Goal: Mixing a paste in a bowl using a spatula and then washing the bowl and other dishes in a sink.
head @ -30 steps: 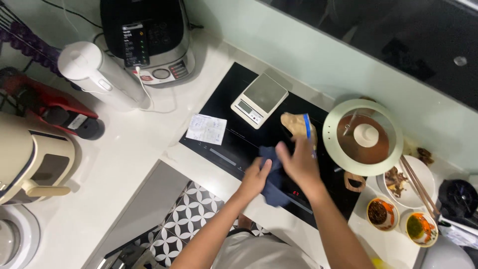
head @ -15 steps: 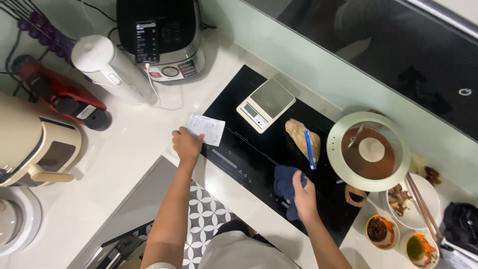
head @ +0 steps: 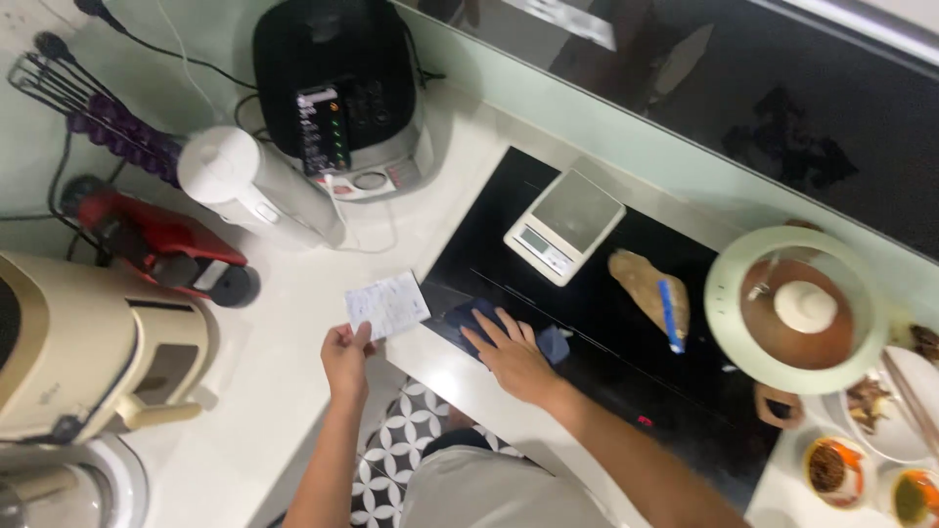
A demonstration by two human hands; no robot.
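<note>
The left hand (head: 347, 360) pinches one white paper slip (head: 387, 305) at its lower corner, lifting it just above the white tabletop (head: 293, 293), while the right hand (head: 513, 354) lies flat with fingers spread on one dark blue cloth (head: 468, 319) at the near left corner of the black cooktop (head: 606, 332). On the cooktop sit one white kitchen scale (head: 564, 225), one wooden spatula (head: 650, 291) with a blue handle, and one lidded pot (head: 797, 309). Two small sauce bowls (head: 831, 469) stand at the far right edge.
</note>
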